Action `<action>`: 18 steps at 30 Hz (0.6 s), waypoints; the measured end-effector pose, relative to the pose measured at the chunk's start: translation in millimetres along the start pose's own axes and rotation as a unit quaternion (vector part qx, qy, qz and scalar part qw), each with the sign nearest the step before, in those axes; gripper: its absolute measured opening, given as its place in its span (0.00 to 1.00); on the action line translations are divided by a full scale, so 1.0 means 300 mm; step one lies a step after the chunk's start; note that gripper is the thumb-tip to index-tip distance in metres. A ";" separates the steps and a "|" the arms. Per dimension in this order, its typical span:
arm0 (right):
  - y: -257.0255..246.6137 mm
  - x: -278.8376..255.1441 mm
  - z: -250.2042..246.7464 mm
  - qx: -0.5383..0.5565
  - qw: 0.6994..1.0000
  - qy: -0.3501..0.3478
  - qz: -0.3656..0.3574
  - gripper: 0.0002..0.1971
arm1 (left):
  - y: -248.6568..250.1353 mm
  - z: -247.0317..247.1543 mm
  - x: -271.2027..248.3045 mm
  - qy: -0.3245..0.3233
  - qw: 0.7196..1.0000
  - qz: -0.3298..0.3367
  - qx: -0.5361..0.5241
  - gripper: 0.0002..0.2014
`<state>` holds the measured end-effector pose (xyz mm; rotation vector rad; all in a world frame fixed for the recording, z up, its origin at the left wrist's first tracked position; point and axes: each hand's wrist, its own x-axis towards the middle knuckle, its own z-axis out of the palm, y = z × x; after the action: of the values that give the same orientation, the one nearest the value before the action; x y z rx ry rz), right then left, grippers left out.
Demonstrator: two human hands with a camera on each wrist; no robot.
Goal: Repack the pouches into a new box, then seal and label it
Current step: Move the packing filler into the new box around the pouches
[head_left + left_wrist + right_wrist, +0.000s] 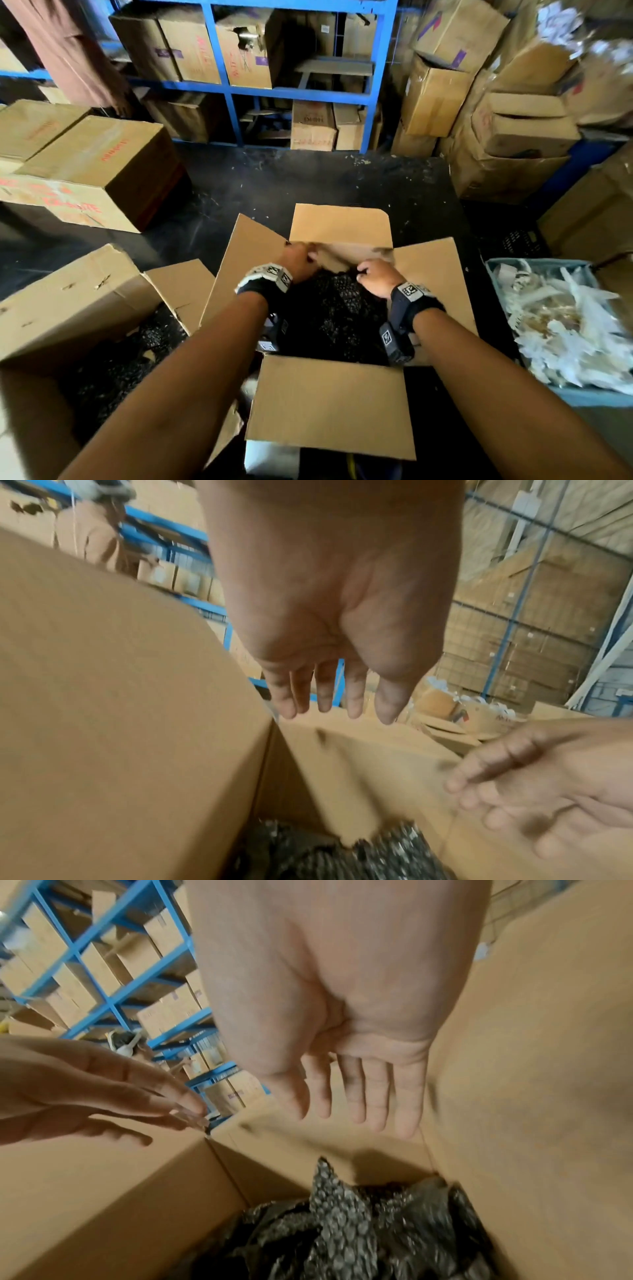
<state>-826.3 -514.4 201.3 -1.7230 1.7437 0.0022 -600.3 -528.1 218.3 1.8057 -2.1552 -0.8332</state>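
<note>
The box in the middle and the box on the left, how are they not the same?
The middle box looks clean and smooth; the left box is creased and pocked with small holes. All four flaps of the middle box are spread open; the left box has one flap folded over its top. Both are brown cardboard holding black bubbly pouches.

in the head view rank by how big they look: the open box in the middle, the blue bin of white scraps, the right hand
1. open box, largest by far.
2. blue bin, cut off by the frame edge, so only its visible part counts.
3. right hand, smallest.
</note>
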 end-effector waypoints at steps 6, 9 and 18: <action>0.066 -0.139 -0.120 -0.011 0.991 0.132 -0.013 0.15 | -0.112 -0.217 -0.105 0.155 0.988 -0.011 0.021 0.22; 0.144 -0.206 -0.145 -0.025 0.981 0.190 0.009 0.19 | -0.196 -0.266 -0.183 0.198 0.978 -0.061 -0.013 0.27; 0.296 -0.354 -0.163 -0.011 0.964 0.204 0.168 0.27 | -0.332 -0.224 -0.323 0.138 0.978 -0.154 -0.016 0.25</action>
<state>-938.2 -431.3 247.5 -1.4931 2.3303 -0.1965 -461.3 -463.8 238.1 2.1285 -1.7108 -0.6229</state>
